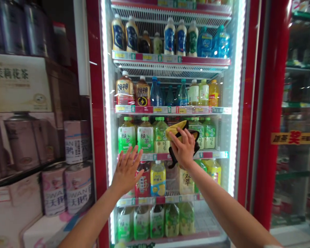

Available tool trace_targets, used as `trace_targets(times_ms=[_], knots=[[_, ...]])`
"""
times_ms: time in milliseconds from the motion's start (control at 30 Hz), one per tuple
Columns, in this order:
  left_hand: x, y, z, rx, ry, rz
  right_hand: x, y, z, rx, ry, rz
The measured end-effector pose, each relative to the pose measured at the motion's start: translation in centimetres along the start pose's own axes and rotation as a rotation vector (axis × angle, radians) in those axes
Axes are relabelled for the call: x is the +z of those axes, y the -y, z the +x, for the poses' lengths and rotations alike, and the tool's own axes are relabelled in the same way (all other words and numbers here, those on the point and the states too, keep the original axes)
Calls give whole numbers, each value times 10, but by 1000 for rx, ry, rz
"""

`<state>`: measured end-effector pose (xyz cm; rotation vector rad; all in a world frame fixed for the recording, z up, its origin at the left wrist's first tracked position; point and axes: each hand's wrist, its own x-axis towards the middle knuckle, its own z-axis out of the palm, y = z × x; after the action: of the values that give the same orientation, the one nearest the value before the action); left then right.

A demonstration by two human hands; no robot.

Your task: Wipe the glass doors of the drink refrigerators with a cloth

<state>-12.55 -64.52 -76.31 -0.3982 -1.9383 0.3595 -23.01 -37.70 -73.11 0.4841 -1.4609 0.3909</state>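
- In the head view, your right hand (182,151) grips a cloth (176,129) against the front of the drinks cooler (96,103), level with the third shelf down.
- Your right fingers are curled over the cloth, pinching it against your thumb, which sits hidden behind the fold.
- The cloth is yellow with black edging, bunched rather than laid flat. Its yellow fold points up and to your left, and a black strip hangs down below your palm, so its long axis runs roughly up-down, slightly tilted.
- Your left hand (126,170) is open, fingers spread wide and pointing up, close to the shelf edge (155,156). You can't tell whether it touches the glass.
- The green tea bottles (126,137) just beside your left fingertips read 绿茶.
- Higher up, the bottles (124,90) read 焕神; lower down, one yellow bottle (158,179) shows lemons.
- Left of the cooler, stacked tins (78,187) read SWAN and 天鹅, and a carton (12,74) reads 茉莉花茶.
- To the right, a red sign (294,137) shows 奖; its smaller writing is too blurred to read.
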Motion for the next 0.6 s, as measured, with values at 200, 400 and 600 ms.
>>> trace_targets(times_ms=[200,400,600], knots=[[-2,14,-16,-117,12,60,-19,11,-43,-486,226,236],[7,37,-31,-196,11,103,2,7,28,-120,98,107],[16,39,-38,-181,17,122,30,86,18,-179,208,89]])
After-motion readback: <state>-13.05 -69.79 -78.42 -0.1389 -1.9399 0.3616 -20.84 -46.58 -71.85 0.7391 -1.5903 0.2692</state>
